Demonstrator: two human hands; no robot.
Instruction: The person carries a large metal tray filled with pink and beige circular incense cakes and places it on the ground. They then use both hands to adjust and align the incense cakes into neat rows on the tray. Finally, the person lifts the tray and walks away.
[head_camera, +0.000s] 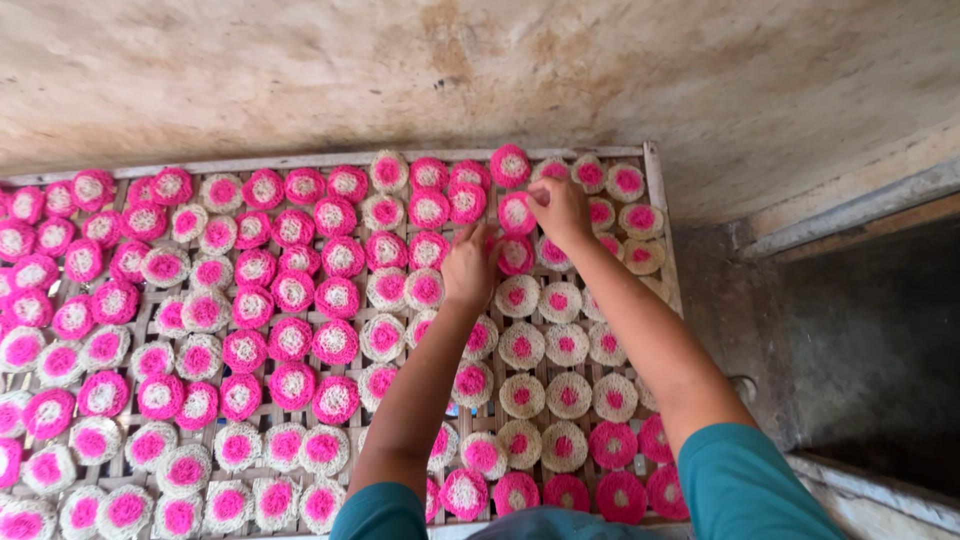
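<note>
Below, I see my right hand (560, 208) pinching the edge of a pink-centred disc (517, 212) near the far edge of the rack (655, 175), while my left hand (468, 268) rests with loosely spread fingers on a neighbouring disc (428, 250), clamped on nothing I can make out. Round pink-and-cream discs crowd the slatted rack edge to edge, touching one another and leaving no free gap around either hand, with my own forearms covering several. Beyond the rack stands a stained wall (480, 70), and a dark pit (870, 350) lies at the right.
</note>
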